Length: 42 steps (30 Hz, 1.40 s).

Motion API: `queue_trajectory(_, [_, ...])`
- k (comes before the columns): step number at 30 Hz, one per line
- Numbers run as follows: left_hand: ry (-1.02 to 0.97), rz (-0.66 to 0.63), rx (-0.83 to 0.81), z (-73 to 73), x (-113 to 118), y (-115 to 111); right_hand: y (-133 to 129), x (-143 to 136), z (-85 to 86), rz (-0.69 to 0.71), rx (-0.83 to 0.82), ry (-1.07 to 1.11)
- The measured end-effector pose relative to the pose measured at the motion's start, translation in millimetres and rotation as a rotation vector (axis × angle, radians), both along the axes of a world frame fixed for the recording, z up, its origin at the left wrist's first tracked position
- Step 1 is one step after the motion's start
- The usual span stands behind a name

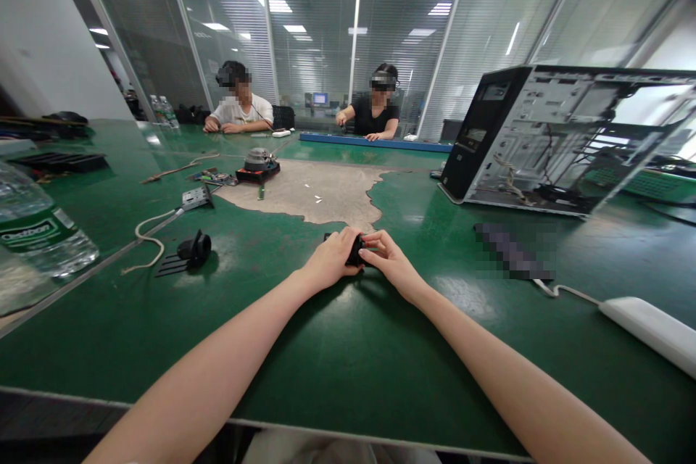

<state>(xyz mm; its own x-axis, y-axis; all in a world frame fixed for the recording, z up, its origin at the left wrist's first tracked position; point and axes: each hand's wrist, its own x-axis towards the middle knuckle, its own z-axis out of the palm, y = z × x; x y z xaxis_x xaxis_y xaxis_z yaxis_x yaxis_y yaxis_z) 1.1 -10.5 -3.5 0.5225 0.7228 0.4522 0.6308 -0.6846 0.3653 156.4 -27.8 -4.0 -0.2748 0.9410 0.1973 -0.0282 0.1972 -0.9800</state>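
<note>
Both hands meet over the green tabletop [304, 319], around a small black part [354, 252]. Its exact kind is hard to make out, since fingers cover much of it. My left hand [333, 257] is closed over its left side. With thumb and fingertips, my right hand [390, 259] pinches it from the right. Left of my hands lies another black plastic piece [190, 250], with a round ring and several flat prongs. Just beyond my hands, a bare brown patch [337, 192] shows in the table's green covering, with small white scraps on it.
An open computer case [522, 138] stands at the right, near a white power bank [652, 330] with a cable. A water bottle [43, 225] is at the left. A heatsink with a fan [258, 164] sits farther back. Two people sit across the table, by a blue strip [375, 142].
</note>
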Motion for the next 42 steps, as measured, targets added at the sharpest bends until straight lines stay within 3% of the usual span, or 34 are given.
queue_trajectory(4, [0.001, 0.0, -0.008, 1.2, -0.5, -1.1, 1.5, 0.8, -1.3, -0.045, -0.016, -0.044])
queue_trajectory(10, [0.031, 0.004, 0.015, 0.2, -1.2, -0.6, -0.5, 2.9, 2.1, 0.09, -0.001, 0.018])
queue_trajectory(21, [0.008, 0.003, 0.01, -0.3, -0.6, -0.6, 4.3, 3.2, -5.0, -0.033, -0.015, -0.045])
queue_trajectory(27, [0.016, 0.001, -0.003, 0.5, -1.2, -0.8, 2.6, 3.9, -0.6, 0.067, -0.023, 0.017])
queue_trajectory(37, [0.01, 0.003, 0.015, 0.7, -0.4, -1.3, 5.9, 4.0, -5.6, -0.031, -0.01, -0.042])
queue_trajectory(42, [0.02, 0.009, -0.01, 0.9, -0.5, -1.2, 3.7, 4.6, -1.2, 0.067, -0.025, 0.009])
